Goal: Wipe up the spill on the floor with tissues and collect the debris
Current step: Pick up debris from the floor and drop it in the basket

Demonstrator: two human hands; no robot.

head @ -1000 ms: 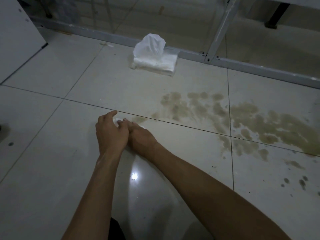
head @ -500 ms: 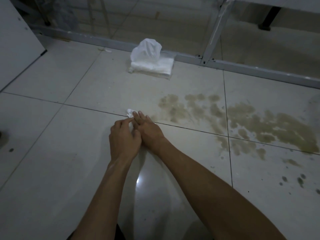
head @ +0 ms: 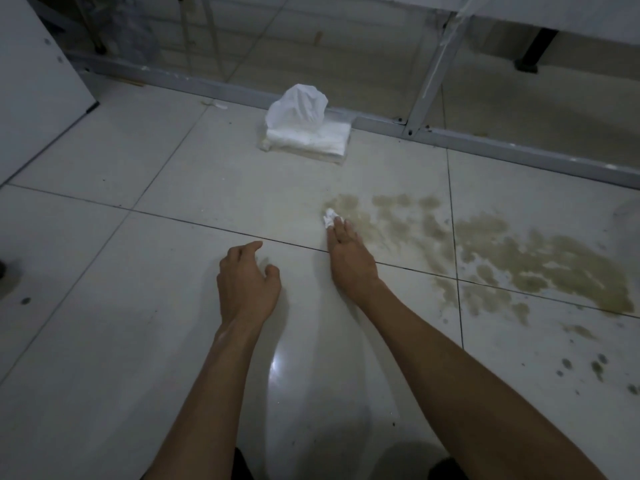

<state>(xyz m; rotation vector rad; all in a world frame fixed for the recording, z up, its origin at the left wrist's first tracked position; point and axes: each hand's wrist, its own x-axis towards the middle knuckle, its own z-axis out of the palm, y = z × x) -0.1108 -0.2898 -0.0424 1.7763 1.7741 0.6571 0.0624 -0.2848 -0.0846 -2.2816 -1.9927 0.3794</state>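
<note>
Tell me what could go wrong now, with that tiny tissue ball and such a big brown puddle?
1. The tissue wad under the right hand is tiny beside the wide brown spill, so it may soak through and just smear the liquid.
2. The fingers could get dirty, since the wad barely sticks out past them.
3. The left hand hangs over shiny tile; wet tile could be slippery. The tissue pack is close for more.

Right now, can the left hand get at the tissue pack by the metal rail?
Probably yes. The left hand is open and holds nothing, and bare floor tile lies between it and the tissue pack. It sits well ahead, so it may need a lean forward.
</note>
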